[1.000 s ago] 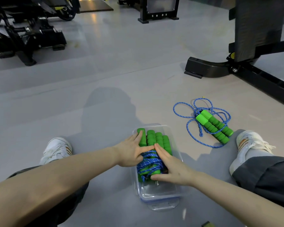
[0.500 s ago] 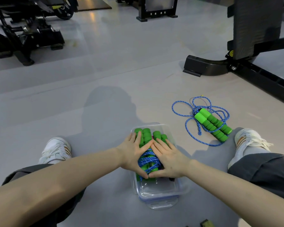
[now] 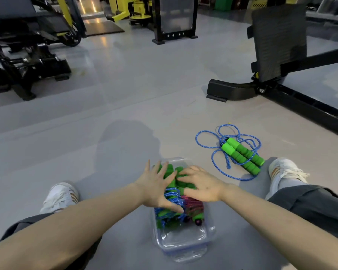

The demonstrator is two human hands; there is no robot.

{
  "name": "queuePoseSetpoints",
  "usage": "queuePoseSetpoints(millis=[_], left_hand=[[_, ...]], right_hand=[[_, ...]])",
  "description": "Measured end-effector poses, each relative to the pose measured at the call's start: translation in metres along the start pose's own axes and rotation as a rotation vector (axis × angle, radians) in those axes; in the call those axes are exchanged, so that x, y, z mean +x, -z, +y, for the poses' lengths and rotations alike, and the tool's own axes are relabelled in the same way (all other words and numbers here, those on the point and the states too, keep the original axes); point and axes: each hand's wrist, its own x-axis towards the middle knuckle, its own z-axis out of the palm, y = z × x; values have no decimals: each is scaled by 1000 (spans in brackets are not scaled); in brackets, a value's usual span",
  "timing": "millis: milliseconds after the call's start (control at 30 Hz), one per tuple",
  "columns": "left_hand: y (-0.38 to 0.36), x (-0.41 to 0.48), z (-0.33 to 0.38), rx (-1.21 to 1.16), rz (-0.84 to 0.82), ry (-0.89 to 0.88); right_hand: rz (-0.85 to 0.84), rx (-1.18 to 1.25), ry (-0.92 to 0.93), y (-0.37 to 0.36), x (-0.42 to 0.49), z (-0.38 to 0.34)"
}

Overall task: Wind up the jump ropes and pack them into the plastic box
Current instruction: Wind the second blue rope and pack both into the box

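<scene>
Head view: my left grip (image 3: 156,189) and right grip (image 3: 202,187) lie flat with fingers released, pressing the wound jump ropes (image 3: 176,199) down so they settle inside the plastic box (image 3: 185,248) between my legs. One loose jump rope (image 3: 240,154) waits unwound on the floor (image 3: 105,145), right of the box.

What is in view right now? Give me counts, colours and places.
plastic box: one, clear, on the floor between the legs
wound jump ropes: several, exact count unclear, green handles, blue and pink cords, inside the box
loose jump rope: one, green handles, blue cord, on the floor right of the box
gym machines: several, black and yellow, along the far floor
shoes: two, white, either side of the box
left hand: bare, pressing on the ropes in the box
right hand: bare, pressing beside it
</scene>
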Motion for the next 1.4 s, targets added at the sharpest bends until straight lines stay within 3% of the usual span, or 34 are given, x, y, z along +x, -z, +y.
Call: queuePoseSetpoints(millis=[167, 333, 500, 567, 767, 867, 967, 1100, 1200, 1333, 1400], left_hand=[[42, 39, 6, -3, 226, 48], [68, 95, 36, 13, 296, 31], [58, 145, 80, -62, 260, 25], [44, 157, 85, -131, 332, 40], [17, 162, 68, -178, 195, 36], [15, 160, 71, -210, 236, 74], [23, 153, 73, -224, 322, 101], [35, 139, 57, -288, 342, 98], [61, 125, 34, -409, 456, 129], [111, 91, -3, -318, 647, 130], [136, 74, -18, -440, 696, 102]], right_hand=[[228, 57, -279, 16, 1, 36], [211, 4, -562, 29, -8, 102], [185, 63, -750, 30, -7, 165], [167, 108, -790, 28, -2, 186], [135, 216, -993, 22, 8, 227], [18, 156, -1012, 12, 5, 214], [117, 258, -1027, 0, 4, 191], [509, 747, -890, 31, 17, 168], [737, 1053, -764, 77, 33, 136], [715, 1502, -630, 144, 56, 80], [641, 1647, -543, 163, 63, 56]])
